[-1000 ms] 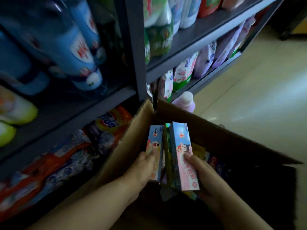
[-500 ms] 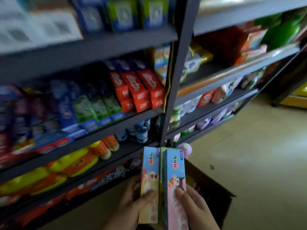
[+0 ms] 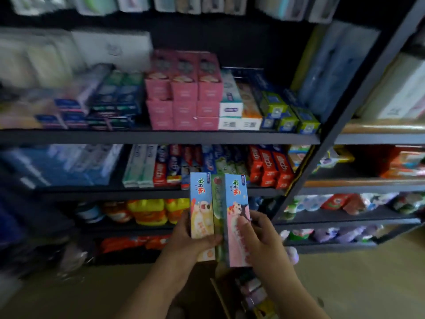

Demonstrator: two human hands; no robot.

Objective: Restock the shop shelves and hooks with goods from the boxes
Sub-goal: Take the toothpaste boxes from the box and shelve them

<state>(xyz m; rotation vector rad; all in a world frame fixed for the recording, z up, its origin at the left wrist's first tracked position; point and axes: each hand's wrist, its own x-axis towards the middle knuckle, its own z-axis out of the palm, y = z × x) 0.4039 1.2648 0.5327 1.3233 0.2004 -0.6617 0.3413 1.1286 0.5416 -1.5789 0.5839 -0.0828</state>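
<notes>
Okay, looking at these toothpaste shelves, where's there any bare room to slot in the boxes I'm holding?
Bare shelf shows on the toothpaste shelf between the blue packs and the green-white boxes. The upper shelf, from the pink boxes to the green boxes, is packed. The red boxes crowd the upright.
</notes>
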